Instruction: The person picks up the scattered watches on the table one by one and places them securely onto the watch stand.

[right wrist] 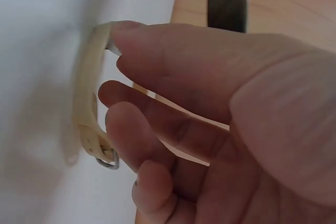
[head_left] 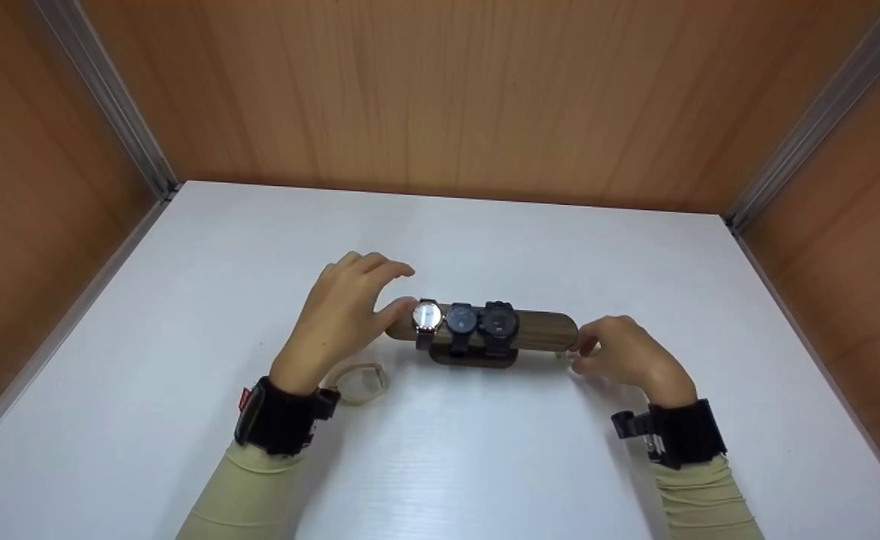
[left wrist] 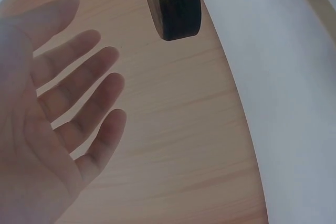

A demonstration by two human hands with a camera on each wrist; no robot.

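A dark wooden watch stand (head_left: 537, 331) lies across the middle of the white table (head_left: 485, 247). It carries a light-faced watch (head_left: 427, 316) and two dark watches (head_left: 462, 321) (head_left: 500, 322). My left hand (head_left: 349, 307) hovers at the stand's left end with its fingers spread and straight, thumb close to the light-faced watch. In the left wrist view the open palm (left wrist: 58, 124) holds nothing, and the stand's end (left wrist: 173, 3) sits just beyond the fingers. My right hand (head_left: 620, 352) is at the stand's right end. It pinches a beige strap (right wrist: 86, 98) with a metal buckle (right wrist: 107, 162).
A beige strap loop (head_left: 362, 383) lies on the table by my left wrist. Wooden walls (head_left: 440, 97) with metal corner rails close the table on the left, back and right. Both wrists wear black bands.
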